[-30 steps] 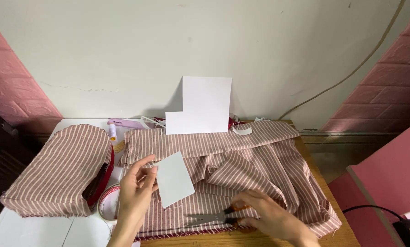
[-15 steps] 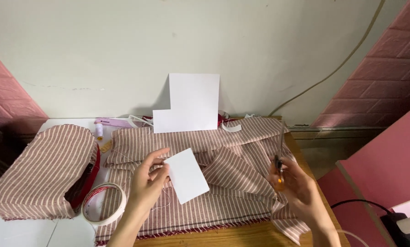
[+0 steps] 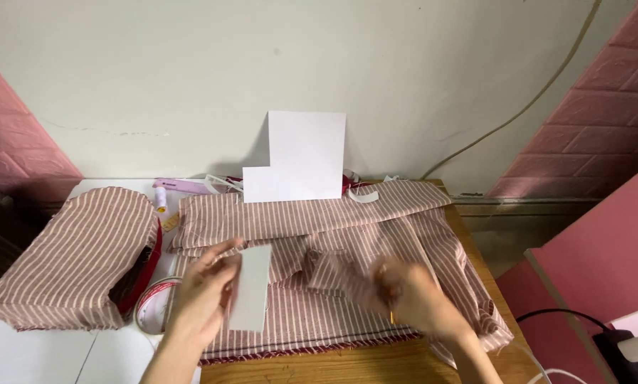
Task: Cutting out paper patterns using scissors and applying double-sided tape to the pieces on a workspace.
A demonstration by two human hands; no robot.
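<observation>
Left hand (image 3: 203,299), lower centre-left of frame: fingers closed on a small white card (image 3: 250,288), pinched along its left edge so the card stands nearly upright over the cloth; that grip leaves most of its face free, my guess is so it can serve as a template against the fabric.

Right hand (image 3: 411,299), lower centre-right: motion-blurred; looks curled around something thin with a yellow-orange tip low in the hand, but I cannot tell what it is or how firmly it is held; the hand sits right over the bunched part of the fabric.

Striped fabric (image 3: 319,220), pink and white: spread across the middle of the frame over the wooden surface (image 3: 312,366); folded in layers at its top edge, bunched in the centre, lower hem running along the front of the surface; laid out so it can be worked from above.

Second striped piece (image 3: 77,256) at left: draped over something bulky with a dark red edge showing; apart from the main piece.

Tape roll (image 3: 151,306): just left of the left hand, partly under the draped piece.

Large white sheet with a notch cut out (image 3: 301,160), upper centre: propped against the wall behind the fabric, out of the working area.

Thread spool (image 3: 161,199) and small bits, upper left of the fabric; power strip (image 3: 635,348) and cables at lower right.
</observation>
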